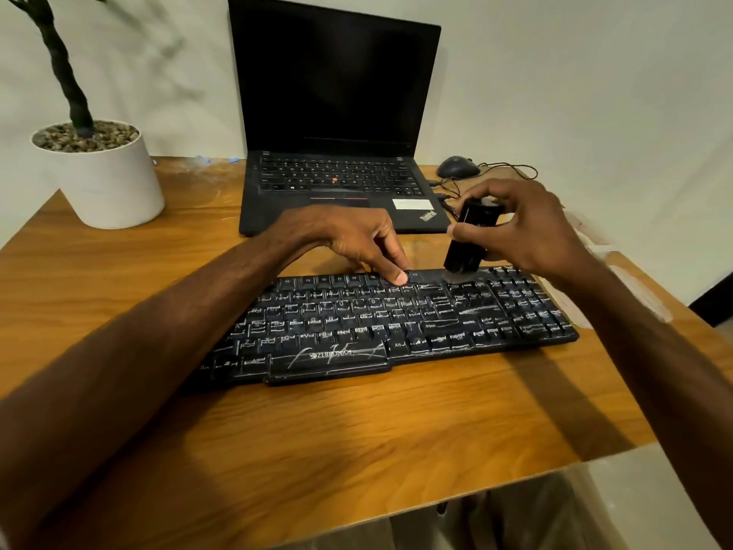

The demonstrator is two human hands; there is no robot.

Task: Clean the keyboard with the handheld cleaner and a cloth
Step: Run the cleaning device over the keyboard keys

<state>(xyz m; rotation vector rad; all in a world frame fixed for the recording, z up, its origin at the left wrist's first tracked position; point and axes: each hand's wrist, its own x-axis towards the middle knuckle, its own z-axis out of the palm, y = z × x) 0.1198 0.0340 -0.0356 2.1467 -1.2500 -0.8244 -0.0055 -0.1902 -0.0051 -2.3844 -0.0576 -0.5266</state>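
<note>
A black keyboard (377,327), dusted with white marks, lies across the wooden table (357,430). My right hand (531,232) grips a black handheld cleaner (470,240) upright, its brush tip touching the top row of keys right of centre. My left hand (357,240) rests on the keyboard's far edge, with a fingertip pressing on a key in the top row. A pale cloth (626,279) lies on the table to the right, partly behind my right forearm.
An open black laptop (337,113) with a dark screen stands behind the keyboard. A white plant pot (103,180) sits at the back left. A black mouse (458,167) with its cable lies at the back right. The table's front edge is near me.
</note>
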